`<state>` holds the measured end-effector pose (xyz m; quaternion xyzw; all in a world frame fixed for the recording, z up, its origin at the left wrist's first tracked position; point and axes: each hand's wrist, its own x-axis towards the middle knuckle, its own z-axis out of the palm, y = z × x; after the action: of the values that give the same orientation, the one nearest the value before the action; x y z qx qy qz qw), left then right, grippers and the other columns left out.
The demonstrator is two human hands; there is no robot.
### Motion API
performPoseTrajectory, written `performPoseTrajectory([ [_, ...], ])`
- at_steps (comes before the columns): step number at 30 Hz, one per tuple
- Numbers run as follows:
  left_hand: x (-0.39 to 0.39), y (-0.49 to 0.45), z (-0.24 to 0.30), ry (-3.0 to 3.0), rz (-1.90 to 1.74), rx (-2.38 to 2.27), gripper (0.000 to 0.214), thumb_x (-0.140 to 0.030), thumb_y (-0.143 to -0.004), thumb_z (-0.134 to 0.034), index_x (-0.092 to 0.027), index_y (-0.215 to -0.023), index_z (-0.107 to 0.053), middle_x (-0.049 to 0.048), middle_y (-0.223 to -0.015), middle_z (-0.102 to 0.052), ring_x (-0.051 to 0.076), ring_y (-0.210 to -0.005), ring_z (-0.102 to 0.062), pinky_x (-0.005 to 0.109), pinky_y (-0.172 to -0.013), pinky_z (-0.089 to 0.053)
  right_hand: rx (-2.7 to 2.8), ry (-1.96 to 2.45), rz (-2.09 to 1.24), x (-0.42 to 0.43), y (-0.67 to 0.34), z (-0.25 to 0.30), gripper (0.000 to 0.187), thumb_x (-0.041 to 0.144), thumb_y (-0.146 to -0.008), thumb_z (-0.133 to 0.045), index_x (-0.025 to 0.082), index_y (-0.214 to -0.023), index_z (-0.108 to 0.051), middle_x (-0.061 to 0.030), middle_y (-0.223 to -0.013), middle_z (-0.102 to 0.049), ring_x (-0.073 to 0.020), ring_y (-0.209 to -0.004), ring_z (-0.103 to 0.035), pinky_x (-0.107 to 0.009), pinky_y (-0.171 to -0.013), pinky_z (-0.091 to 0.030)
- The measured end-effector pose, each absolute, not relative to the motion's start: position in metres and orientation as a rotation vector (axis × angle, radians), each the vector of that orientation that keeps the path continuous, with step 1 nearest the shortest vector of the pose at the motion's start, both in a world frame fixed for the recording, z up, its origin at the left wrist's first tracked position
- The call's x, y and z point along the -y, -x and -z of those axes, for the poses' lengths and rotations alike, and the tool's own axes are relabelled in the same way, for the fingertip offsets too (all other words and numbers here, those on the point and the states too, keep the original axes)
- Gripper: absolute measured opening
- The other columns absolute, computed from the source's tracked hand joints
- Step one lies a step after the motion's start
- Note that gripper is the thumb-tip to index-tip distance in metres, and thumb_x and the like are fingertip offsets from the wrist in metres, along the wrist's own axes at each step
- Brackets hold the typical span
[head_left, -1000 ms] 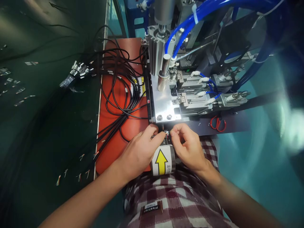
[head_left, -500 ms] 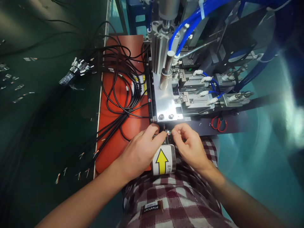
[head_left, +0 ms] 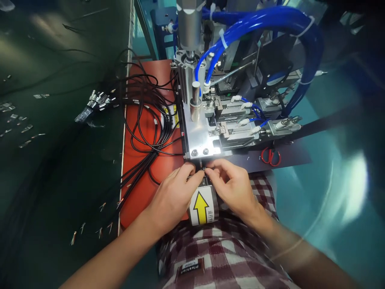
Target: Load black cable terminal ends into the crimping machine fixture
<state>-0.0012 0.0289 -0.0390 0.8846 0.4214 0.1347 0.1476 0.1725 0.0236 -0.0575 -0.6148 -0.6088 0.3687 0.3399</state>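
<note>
My left hand (head_left: pixel 177 186) is closed, thumb and forefinger pinched on the end of a black cable (head_left: pixel 152 176) that comes in from the left over the red mat. My right hand (head_left: pixel 231 180) is closed too, its fingertips meeting the left thumb at the cable end. What lies between the right fingers is too small and covered to name. Both hands are at the front of a narrow black track (head_left: pixel 205 182), just below the machine's metal plate (head_left: pixel 197 140). A white label with a yellow arrow (head_left: pixel 201 206) sits under the hands.
Several looped black cables (head_left: pixel 144 136) lie on the red mat (head_left: pixel 168 168), some with stripped wire ends. A bundle of metal connectors (head_left: pixel 98 100) rests on the dark table at left. Pneumatic cylinders (head_left: pixel 237 132) and blue hoses (head_left: pixel 264 24) stand ahead. Red-handled scissors (head_left: pixel 270 157) lie right.
The view has shifted, so the machine sits lower and further left. My right fingertips have closed in on my left thumb, covering the small coloured wires seen between the hands before.
</note>
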Motion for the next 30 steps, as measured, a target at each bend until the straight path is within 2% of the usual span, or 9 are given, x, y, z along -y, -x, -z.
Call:
performPoseTrajectory([
  [6,-0.029,0.002,0.041,-2.542,-0.412,-1.208,0.029,-0.006,-0.088,-0.040,-0.012,-0.107,-0.062,0.0092,-0.090,-0.057,0.019,-0.077,-0.058,0.030,-0.067,-0.054,1.661,1.588,-0.943,-0.028,-0.172,0.058,0.011,0.026,-0.087,-0.054,0.021,-0.079,-0.058,0.0034,-0.058,-0.050,-0.0129,-0.053,-0.047,-0.025,-0.052,-0.035],
  [14,-0.029,0.001,0.039,-2.522,-0.405,-1.203,0.027,-0.007,-0.089,-0.042,-0.010,-0.106,-0.063,0.0104,-0.092,-0.057,0.020,-0.079,-0.059,0.032,-0.068,-0.055,1.148,1.448,-1.498,-0.028,-0.180,0.064,0.015,0.032,-0.084,-0.059,0.018,-0.078,-0.059,0.0025,-0.067,-0.054,-0.0115,-0.056,-0.046,-0.024,-0.051,-0.036],
  [22,-0.029,0.004,0.041,-2.552,-0.403,-1.188,0.030,-0.007,-0.089,-0.042,-0.009,-0.112,-0.060,0.0098,-0.090,-0.055,0.020,-0.076,-0.058,0.031,-0.063,-0.053,0.882,1.427,-1.797,-0.039,-0.179,0.060,0.019,0.034,-0.077,-0.060,0.018,-0.067,-0.055,0.0088,-0.050,-0.039,-0.0073,-0.043,-0.027,-0.023,-0.042,-0.021],
  [30,-0.031,0.004,0.043,-2.554,-0.472,-1.166,0.030,-0.008,-0.089,-0.041,-0.008,-0.113,-0.061,0.0107,-0.090,-0.055,0.021,-0.078,-0.058,0.031,-0.064,-0.053,0.959,1.386,-1.637,-0.032,-0.177,0.064,0.016,0.033,-0.080,-0.061,0.018,-0.076,-0.057,0.0068,-0.059,-0.046,-0.0082,-0.048,-0.035,-0.024,-0.046,-0.027],
])
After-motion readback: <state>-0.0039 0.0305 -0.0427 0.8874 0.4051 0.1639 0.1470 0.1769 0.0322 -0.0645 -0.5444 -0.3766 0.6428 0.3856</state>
